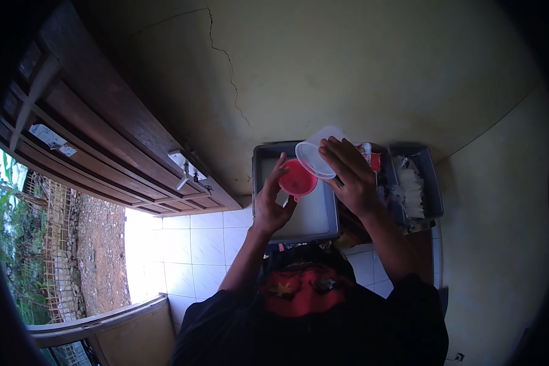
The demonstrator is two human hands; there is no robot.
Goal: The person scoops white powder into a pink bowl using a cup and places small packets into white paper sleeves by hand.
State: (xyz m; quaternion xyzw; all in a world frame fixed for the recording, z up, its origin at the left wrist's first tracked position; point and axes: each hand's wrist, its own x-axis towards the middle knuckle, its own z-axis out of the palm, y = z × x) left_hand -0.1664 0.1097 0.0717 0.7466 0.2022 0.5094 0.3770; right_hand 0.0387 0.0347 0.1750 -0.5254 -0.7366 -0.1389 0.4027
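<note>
My left hand is closed around a red plastic funnel with a small hanging tab, its wide mouth facing up. A translucent plastic cup is gripped in my right hand. The cup tilts toward the funnel, its rim close to the funnel's upper right edge; whether they touch I cannot tell. Both hands are over a grey rectangular tub, which holds a layer of white stuff. What is inside the funnel and the cup is too dim to make out.
Right of the tub, a second grey bin contains white packets. A red package lies between the two containers. A cracked wall rises behind. At left, a wooden door stands ajar above white floor tiles.
</note>
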